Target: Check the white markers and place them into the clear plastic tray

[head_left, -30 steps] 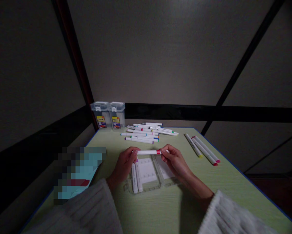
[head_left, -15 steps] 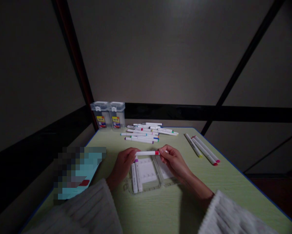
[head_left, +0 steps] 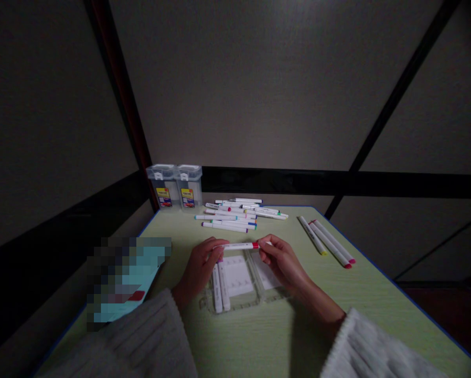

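Observation:
Between my two hands a white marker [head_left: 237, 245] with a red band is held level above the table. My left hand [head_left: 199, 262] is closed around its left end. The fingertips of my right hand [head_left: 278, 256] pinch the other end, just past the red band. Small print shows along the barrel. Below lies an open clear plastic case [head_left: 239, 304] with white sheets inside. Two white markers [head_left: 221, 289] rest side by side in its left part, their upper ends partly behind my left hand.
Several white markers [head_left: 229, 226] lie heaped at the back. Three more markers [head_left: 330, 242] with yellow, red and pink ends lie at the right. Two lidded clear boxes [head_left: 174, 189] stand at the back left. A pixelated turquoise item [head_left: 141, 278] lies on the left.
The held marker has turned between my fingers, so its print now faces me. It has shifted very slightly to the right. The other things have stayed in place.

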The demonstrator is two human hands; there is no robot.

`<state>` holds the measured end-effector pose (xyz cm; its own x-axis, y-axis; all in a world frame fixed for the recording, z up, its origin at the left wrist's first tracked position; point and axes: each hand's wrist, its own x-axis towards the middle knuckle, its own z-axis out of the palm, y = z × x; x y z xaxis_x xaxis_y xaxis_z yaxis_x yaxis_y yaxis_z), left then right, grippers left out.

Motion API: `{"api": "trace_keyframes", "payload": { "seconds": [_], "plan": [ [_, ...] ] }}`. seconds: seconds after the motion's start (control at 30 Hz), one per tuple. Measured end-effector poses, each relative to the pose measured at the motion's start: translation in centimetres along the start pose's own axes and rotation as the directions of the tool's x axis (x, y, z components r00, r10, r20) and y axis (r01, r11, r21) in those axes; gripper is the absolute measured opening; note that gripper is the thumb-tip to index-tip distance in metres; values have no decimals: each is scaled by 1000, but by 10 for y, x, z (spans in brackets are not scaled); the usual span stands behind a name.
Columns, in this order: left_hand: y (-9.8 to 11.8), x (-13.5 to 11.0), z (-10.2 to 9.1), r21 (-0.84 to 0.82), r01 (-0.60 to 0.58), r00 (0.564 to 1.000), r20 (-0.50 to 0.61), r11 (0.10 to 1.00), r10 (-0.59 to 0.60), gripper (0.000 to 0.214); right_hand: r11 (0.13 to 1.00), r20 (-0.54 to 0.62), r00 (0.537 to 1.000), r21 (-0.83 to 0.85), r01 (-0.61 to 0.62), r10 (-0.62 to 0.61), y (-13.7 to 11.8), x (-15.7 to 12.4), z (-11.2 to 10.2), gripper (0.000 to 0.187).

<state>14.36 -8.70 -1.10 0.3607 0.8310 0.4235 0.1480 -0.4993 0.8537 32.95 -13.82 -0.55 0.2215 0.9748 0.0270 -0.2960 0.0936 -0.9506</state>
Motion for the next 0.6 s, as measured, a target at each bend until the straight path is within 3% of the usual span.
{"api": "trace_keyframes", "payload": {
  "seconds": [0.23,0.6],
  "plan": [
    [-7,0,3,-13,54,999,-11,998,-54,20,1000,-25,1000,3,-10,10,0,1,0,34],
    [4,-2,3,-68,88,996,15,994,-87,26,1000,16,1000,7,-11,11,0,-1,1,35]
  ]
}}
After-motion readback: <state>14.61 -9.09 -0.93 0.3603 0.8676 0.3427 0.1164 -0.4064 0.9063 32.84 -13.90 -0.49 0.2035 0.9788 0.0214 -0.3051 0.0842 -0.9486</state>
